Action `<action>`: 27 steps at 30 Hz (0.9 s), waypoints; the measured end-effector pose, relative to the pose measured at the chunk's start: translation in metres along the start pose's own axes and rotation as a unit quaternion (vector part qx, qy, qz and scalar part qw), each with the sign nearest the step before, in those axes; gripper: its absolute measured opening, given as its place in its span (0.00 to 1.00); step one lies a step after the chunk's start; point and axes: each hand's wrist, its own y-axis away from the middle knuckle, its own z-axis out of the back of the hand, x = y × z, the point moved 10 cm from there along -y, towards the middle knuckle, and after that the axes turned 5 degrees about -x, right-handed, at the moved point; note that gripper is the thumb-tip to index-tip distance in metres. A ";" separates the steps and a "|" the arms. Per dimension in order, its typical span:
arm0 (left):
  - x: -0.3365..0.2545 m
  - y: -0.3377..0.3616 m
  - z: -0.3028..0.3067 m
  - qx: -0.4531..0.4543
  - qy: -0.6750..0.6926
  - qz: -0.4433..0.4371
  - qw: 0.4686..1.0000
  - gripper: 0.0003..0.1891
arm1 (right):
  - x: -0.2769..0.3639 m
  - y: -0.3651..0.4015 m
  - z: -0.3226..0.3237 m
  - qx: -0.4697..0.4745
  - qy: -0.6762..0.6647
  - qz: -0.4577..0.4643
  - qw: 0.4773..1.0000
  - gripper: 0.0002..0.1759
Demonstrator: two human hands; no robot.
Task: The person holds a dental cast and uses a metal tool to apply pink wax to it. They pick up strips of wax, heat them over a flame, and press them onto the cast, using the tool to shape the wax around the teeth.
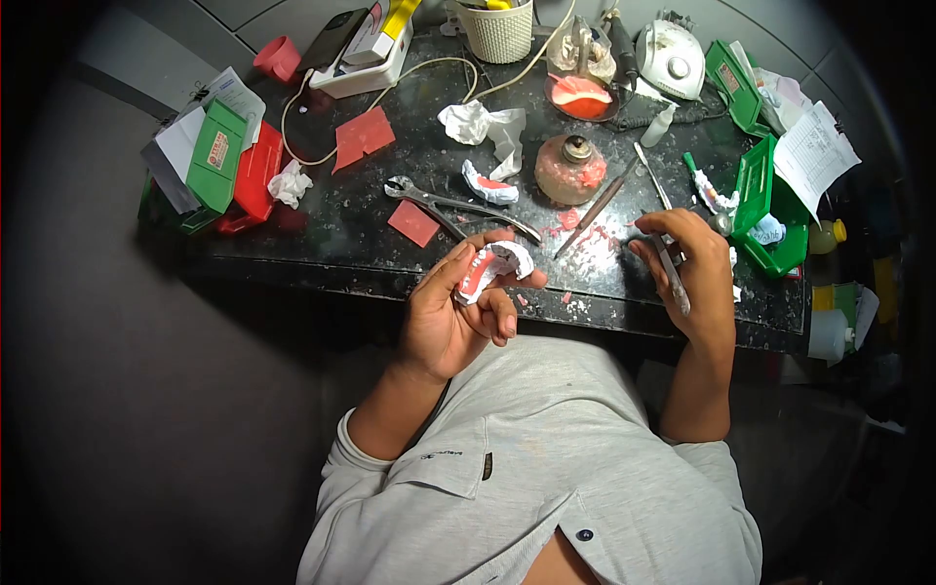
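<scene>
My left hand point(441, 317) is closed around a white plaster dental cast point(510, 257) with pink wax point(476, 275) along one side, held above the bench's front edge. In my right hand point(704, 261), to the right of the cast and apart from it, is a slim metal wax knife point(675, 278), its wide end pointing down toward me. A second plaster cast point(489, 185) with pink on it lies on the bench beyond my left hand. Between the hands lie pink and white scraps point(595, 255) and a dark-handled tool point(597, 214).
Large pliers point(458, 203) and pink wax sheets point(365, 136) lie left of centre. A spirit lamp point(570, 171) stands in the middle, with a dish of red material point(582, 100) behind. Green boxes point(780, 210) and a red box point(255, 175) flank the black bench point(322, 268).
</scene>
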 end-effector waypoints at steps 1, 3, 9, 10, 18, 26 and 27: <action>0.000 0.000 0.002 0.000 -0.006 0.000 1.000 0.25 | 0.000 0.000 0.000 0.000 0.000 0.000 1.000 0.11; 0.000 -0.001 0.003 0.001 -0.013 -0.001 1.000 0.25 | 0.002 0.001 -0.001 0.005 0.014 0.016 1.000 0.12; -0.002 -0.001 0.007 -0.018 -0.027 -0.009 0.999 0.25 | 0.001 0.003 -0.005 0.016 0.015 0.017 1.000 0.12; -0.002 0.000 0.007 -0.019 -0.022 -0.010 1.000 0.25 | 0.002 0.003 -0.005 0.016 0.015 0.017 1.000 0.12; -0.004 0.001 0.008 -0.023 -0.010 -0.015 1.000 0.25 | 0.004 0.004 -0.008 0.024 0.003 0.026 0.999 0.14; 0.003 0.002 0.004 -0.036 -0.108 0.001 0.993 0.29 | 0.002 0.007 -0.012 0.055 0.086 0.010 0.995 0.16; 0.003 0.002 0.004 -0.036 -0.108 0.001 0.993 0.29 | 0.003 0.007 -0.013 0.055 0.108 0.016 0.993 0.17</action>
